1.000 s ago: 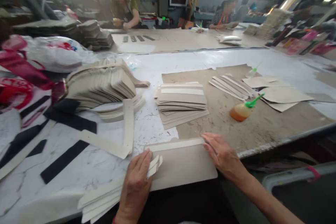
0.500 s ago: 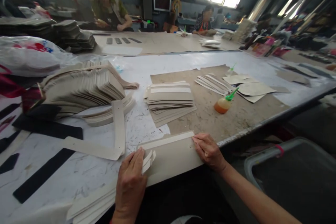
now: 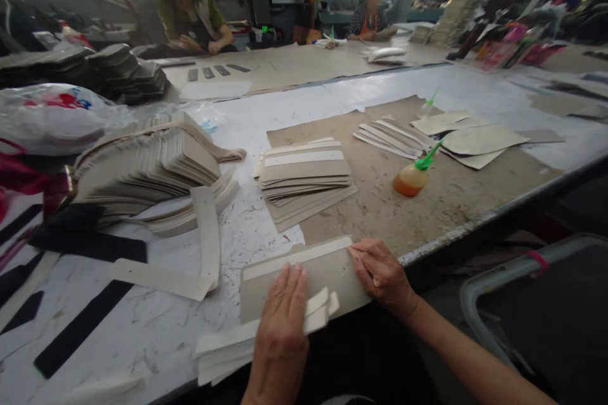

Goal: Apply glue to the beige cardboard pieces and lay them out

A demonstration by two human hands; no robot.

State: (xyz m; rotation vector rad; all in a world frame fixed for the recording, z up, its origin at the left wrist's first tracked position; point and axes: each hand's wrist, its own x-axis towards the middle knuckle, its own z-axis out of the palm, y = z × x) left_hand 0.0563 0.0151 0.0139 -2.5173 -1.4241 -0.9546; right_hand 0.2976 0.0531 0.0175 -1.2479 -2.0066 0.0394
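Observation:
A flat grey-beige panel [image 3: 327, 272] lies at the table's near edge, with a white strip [image 3: 294, 257] along its far side. My right hand [image 3: 382, 275] pinches the panel's right end, at the strip's tip. My left hand [image 3: 285, 323] has its fingers stretched flat over the panel, fingertips just below the strip. A bundle of loose white strips [image 3: 225, 348] is held under that palm, its ends sticking out on both sides. The left thumb is hidden. Beyond the panel sits a stack of similar panels [image 3: 306, 171], a white strip on the top one.
A squeeze bottle [image 3: 412, 177] with orange liquid and a green nozzle stands on brown sheeting [image 3: 375, 215]. Banded beige pieces [image 3: 152, 158], bent white strips [image 3: 161, 278] and black strips [image 3: 85, 329] lie left. A clear bin [image 3: 546, 304] is right, below the table. Co-workers sit across.
My left hand has slid right from the panel's left end to its middle, fingers now flatter, carrying the strip bundle along. My right hand keeps its pinch. The view has tilted down slightly.

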